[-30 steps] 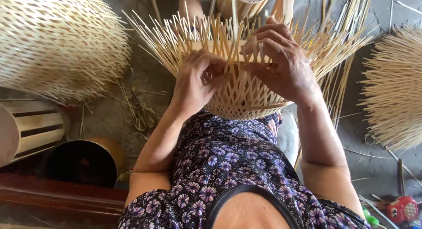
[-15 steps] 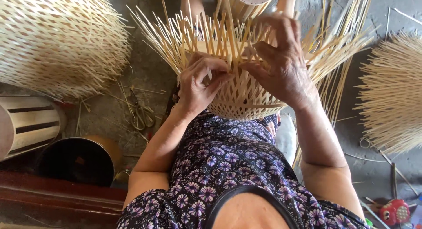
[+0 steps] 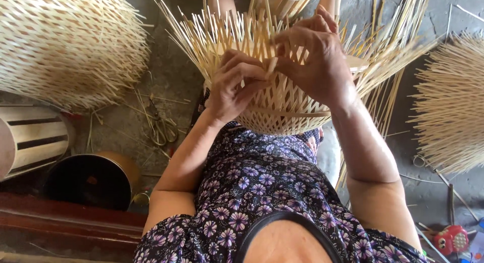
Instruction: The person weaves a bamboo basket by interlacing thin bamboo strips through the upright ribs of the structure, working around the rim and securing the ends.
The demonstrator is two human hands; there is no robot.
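On the grey concrete floor (image 3: 166, 81), beside a dark round tin (image 3: 93, 180) whose contents you can't make out, your left hand (image 3: 234, 86) and right hand (image 3: 317, 59) pinch pale strips on the half-woven bamboo basket (image 3: 280, 104) on your lap, its loose ends splayed upward.

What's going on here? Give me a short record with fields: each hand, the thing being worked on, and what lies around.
left hand: fingers curled on a bamboo strip at the half-woven basket's near wall
right hand: pinching strips at the rim
half-woven basket: pale bamboo lattice, loose strip ends fanning upward
left of person: large woven basket, dark round container, scissors on the floor
right of person: bundle of loose strips, small red toy
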